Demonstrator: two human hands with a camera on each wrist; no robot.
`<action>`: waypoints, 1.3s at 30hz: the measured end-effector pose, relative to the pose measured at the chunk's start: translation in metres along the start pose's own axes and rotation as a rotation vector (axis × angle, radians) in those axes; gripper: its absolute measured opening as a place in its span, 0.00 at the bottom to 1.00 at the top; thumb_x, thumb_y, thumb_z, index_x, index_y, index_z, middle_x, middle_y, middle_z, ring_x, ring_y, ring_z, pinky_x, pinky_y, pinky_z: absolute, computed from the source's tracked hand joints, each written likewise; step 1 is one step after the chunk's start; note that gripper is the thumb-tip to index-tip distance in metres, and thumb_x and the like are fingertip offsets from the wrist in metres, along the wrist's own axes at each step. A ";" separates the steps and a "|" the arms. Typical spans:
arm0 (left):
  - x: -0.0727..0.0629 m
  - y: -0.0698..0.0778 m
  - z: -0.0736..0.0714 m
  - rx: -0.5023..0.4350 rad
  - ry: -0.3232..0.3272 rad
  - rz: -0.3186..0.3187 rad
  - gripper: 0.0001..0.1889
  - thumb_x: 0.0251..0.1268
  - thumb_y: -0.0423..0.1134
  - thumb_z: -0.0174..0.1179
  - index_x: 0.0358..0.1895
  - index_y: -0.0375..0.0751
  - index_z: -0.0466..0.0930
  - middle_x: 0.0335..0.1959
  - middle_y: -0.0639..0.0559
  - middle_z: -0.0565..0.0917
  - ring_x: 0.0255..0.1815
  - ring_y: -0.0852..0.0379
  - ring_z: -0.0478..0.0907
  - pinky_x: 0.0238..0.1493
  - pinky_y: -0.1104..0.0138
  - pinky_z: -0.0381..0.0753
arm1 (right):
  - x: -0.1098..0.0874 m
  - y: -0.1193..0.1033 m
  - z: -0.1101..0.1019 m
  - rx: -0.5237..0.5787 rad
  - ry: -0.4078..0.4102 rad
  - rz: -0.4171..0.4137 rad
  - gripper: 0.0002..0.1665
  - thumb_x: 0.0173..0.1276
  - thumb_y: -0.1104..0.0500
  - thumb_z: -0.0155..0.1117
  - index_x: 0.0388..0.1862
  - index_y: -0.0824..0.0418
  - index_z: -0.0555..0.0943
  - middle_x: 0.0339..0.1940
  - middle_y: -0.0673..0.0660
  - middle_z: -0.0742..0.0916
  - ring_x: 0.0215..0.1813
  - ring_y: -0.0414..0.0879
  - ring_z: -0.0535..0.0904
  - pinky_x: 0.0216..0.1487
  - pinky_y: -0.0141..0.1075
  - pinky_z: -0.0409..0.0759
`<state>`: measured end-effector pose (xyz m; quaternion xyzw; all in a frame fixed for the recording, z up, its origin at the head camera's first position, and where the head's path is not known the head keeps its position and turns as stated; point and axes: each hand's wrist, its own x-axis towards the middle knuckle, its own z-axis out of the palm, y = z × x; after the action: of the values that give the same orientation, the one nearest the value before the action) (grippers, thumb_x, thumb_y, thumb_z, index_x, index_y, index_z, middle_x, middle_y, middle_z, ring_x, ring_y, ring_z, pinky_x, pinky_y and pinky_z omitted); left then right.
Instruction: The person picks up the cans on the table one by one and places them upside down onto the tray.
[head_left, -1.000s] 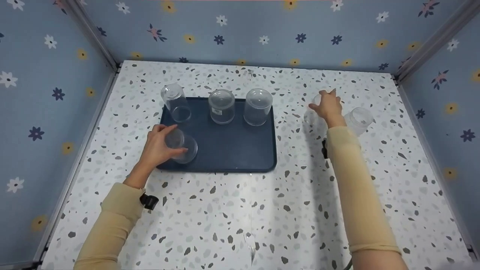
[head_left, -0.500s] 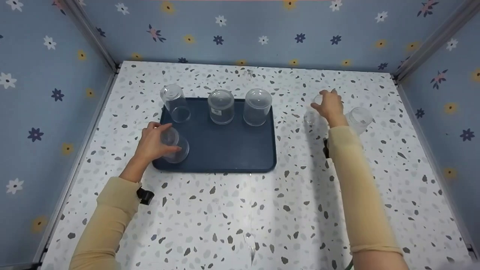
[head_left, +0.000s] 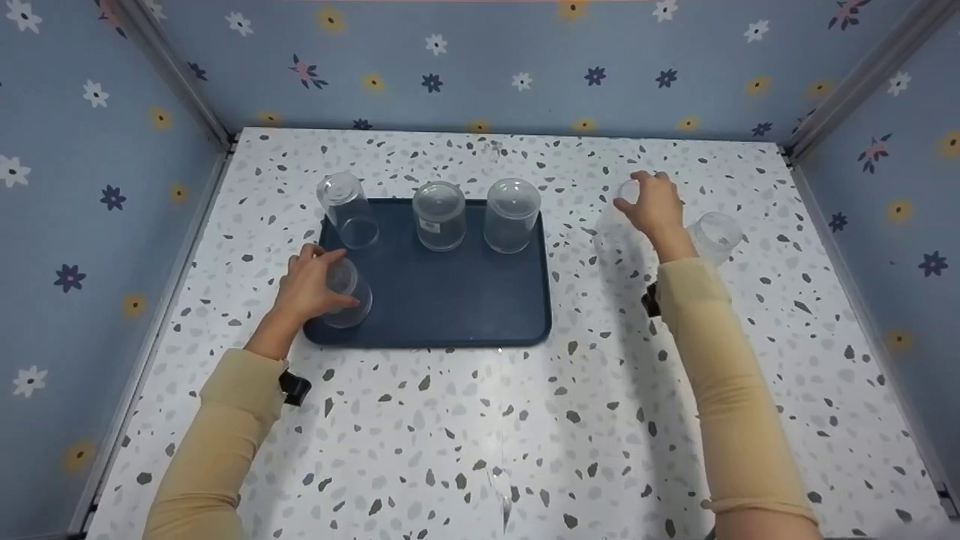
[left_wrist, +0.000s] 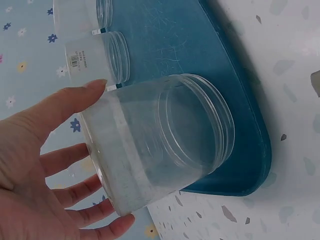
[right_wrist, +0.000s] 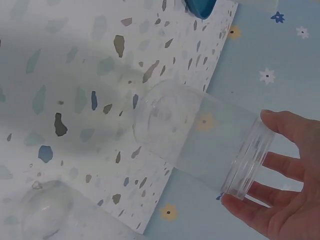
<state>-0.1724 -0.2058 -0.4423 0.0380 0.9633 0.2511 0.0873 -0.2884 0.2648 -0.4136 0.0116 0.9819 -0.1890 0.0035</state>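
Note:
My left hand (head_left: 307,289) grips a clear plastic jar (left_wrist: 145,135) around its base end, thumb on one side and fingers on the other. That jar is upside down, its threaded mouth toward the front left corner of the dark blue tray (head_left: 450,315). Away from the tray on the right, my right hand (head_left: 654,210) holds another clear jar (right_wrist: 195,130) by its threaded rim, mouth up. Whether this jar's base touches the table cannot be told. Behind the right wrist stands one more clear jar (head_left: 716,234), partly hidden.
Along the tray's back edge, a tall jar (head_left: 351,214), a jar with a barcode label (head_left: 440,217) and another jar (head_left: 512,217) stand upside down. Flower-patterned panels (head_left: 480,67) enclose the speckled table (head_left: 420,435) at the back and sides.
The left hand has shifted its jar a little left toward the tray's corner. The right hand has moved slightly back and left, with its jar.

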 end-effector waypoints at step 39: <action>0.005 0.051 0.012 -0.309 0.353 0.119 0.30 0.53 0.39 0.63 0.58 0.28 0.66 0.56 0.33 0.64 0.59 0.41 0.61 0.58 0.54 0.60 | -0.069 -0.040 -0.011 0.347 0.352 -0.366 0.30 0.57 0.51 0.64 0.56 0.64 0.72 0.47 0.64 0.77 0.44 0.55 0.74 0.40 0.43 0.75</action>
<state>-0.1732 -0.1548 -0.4281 0.0366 0.9099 0.4028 -0.0926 -0.2209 0.2301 -0.3880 -0.1323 0.9062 -0.3465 -0.2030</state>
